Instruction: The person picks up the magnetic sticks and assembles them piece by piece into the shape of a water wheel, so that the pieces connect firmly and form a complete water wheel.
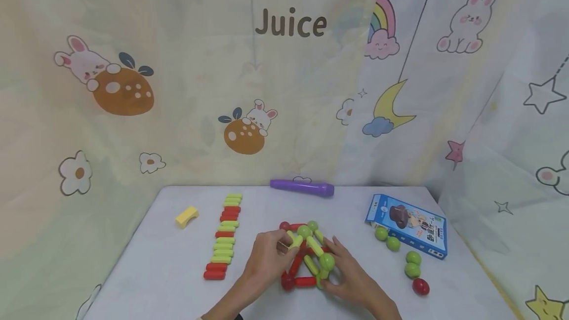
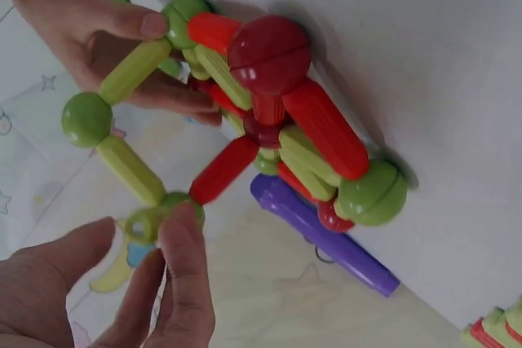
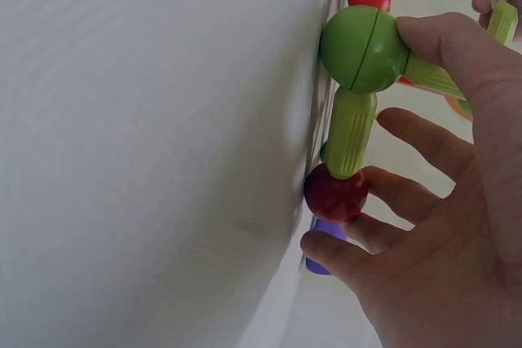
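A frame of magnetic rods and balls, red and yellow-green, stands on the table between both hands. A large red ball (image 1: 288,281) sits at its near left corner. My left hand (image 1: 268,257) pinches a yellow-green rod (image 2: 143,226) whose far end meets the green ball (image 1: 304,231) at the top of the frame. My right hand (image 1: 353,275) holds the frame's right side. In the right wrist view, its thumb lies against a green ball (image 3: 364,49), and its fingertips are at a dark red ball (image 3: 335,194) joined by a rod (image 3: 352,134).
Left of the frame runs a column of loose red and yellow-green rods (image 1: 223,240), near a yellow arched block (image 1: 186,217). A purple stick (image 1: 302,187) lies along the back edge. To the right are a blue box (image 1: 411,225), several green balls (image 1: 412,270) and a red ball (image 1: 421,287).
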Tool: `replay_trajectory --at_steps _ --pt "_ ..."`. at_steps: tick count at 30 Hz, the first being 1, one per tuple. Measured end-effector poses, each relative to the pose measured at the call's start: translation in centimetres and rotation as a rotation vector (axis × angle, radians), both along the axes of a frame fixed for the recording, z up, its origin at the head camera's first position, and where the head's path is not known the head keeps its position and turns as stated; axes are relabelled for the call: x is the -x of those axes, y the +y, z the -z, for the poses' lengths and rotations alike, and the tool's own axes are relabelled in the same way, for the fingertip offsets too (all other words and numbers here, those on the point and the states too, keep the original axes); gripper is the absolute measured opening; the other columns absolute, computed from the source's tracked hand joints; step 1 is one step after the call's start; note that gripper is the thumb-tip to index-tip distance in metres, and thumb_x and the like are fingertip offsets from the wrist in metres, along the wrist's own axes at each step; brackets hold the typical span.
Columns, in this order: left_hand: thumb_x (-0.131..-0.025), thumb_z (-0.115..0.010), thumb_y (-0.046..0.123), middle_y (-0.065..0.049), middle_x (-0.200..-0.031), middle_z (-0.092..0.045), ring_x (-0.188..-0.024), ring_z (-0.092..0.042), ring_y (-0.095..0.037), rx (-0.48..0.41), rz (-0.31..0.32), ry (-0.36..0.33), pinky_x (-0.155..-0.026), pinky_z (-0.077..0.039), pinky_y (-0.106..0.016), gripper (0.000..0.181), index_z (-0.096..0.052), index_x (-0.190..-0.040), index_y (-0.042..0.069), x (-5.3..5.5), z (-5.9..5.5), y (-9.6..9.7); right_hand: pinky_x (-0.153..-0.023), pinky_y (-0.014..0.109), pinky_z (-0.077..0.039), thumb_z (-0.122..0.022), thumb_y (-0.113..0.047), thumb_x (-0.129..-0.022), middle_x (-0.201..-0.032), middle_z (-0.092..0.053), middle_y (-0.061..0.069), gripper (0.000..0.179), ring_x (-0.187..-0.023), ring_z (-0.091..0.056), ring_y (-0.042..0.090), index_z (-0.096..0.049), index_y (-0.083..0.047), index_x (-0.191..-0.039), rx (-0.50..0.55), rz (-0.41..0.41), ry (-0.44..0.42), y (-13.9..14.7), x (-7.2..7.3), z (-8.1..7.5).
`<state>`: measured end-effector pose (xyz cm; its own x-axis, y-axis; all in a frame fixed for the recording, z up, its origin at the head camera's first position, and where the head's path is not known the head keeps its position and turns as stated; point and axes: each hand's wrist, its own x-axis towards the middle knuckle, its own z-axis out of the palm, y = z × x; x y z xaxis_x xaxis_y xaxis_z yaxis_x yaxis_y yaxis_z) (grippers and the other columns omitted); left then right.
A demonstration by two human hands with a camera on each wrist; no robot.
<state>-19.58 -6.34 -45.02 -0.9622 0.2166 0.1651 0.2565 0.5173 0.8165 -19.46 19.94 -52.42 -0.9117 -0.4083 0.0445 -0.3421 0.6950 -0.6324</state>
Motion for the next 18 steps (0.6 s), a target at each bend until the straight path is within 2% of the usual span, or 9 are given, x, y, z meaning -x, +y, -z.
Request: replay_trajectory --at_steps 3,5,9,13,16,18 --pt "-0.095 -0.085 0.019 -0.001 -0.099 -0.078 -0.088 -0.072 -0.013 0.029 0.002 0.005 -0.072 -0.059 -0.022 0.014 -0.079 -0.104 0.01 0.0 -0.5 -2.4 -0.118 0.07 -0.034 -0.092 -0.035 -0.086 -0.172 -0.038 0.014 0.084 -0.161 -0.023 0.049 -0.055 -0.006 -0.156 0.001 0.006 -0.018 -0.5 0.0 0.1" --pt "-0.094 -0.085 0.018 0.0 -0.099 -0.078 -0.09 -0.071 -0.014 0.091 -0.02 0.018 -0.074 -0.059 -0.024 0.014 -0.079 -0.106 0.012 0.0 -1.0 -4.7 -0.119 0.07 -0.034 -0.092 -0.035 -0.086 -0.173 -0.036 0.013 0.085 -0.161 -0.022 0.048 -0.054 -0.007 -0.157 0.001 0.017 -0.037 -0.8 0.0 0.1" --pt "-0.09 -0.088 0.011 0.006 -0.088 -0.073 -0.084 -0.064 -0.013 0.25 -0.124 -0.042 -0.071 -0.056 -0.028 0.013 -0.079 -0.099 0.013 -0.7 -1.6 -9.9 -0.12 0.068 -0.033 -0.093 -0.031 -0.085 -0.174 -0.036 0.009 0.086 -0.162 -0.023 0.044 -0.053 -0.009 -0.158 -0.008 0.051 -0.052 -1.2 0.0 -0.1" --pt "-0.086 -0.091 0.009 0.006 -0.08 -0.067 -0.077 -0.058 -0.014 0.401 -0.191 -0.144 -0.067 -0.054 -0.03 0.013 -0.08 -0.092 0.013 -1.8 -0.5 -13.7 -0.121 0.067 -0.033 -0.094 -0.028 -0.084 -0.173 -0.037 0.009 0.087 -0.162 -0.023 0.043 -0.054 -0.009 -0.158 -0.027 0.072 -0.024 -0.8 0.1 -0.3" --pt "-0.083 -0.093 0.008 0.004 -0.082 -0.067 -0.077 -0.058 -0.015 0.468 -0.199 -0.188 -0.069 -0.055 -0.033 0.015 -0.081 -0.091 0.012 -2.7 0.9 -15.0 -0.121 0.068 -0.033 -0.094 -0.027 -0.084 -0.173 -0.037 0.01 0.086 -0.163 -0.021 0.043 -0.054 -0.009 -0.158 -0.036 0.073 -0.028 -0.5 0.2 -0.4" --pt "-0.082 -0.093 0.005 0.003 -0.085 -0.067 -0.079 -0.058 -0.015 0.502 -0.196 -0.193 -0.072 -0.057 -0.035 0.017 -0.082 -0.094 0.011 -3.2 2.0 -15.4 -0.121 0.069 -0.031 -0.094 -0.028 -0.084 -0.173 -0.037 0.01 0.083 -0.163 -0.02 0.044 -0.056 -0.009 -0.156 -0.036 0.066 -0.039 -0.5 0.1 -0.4"
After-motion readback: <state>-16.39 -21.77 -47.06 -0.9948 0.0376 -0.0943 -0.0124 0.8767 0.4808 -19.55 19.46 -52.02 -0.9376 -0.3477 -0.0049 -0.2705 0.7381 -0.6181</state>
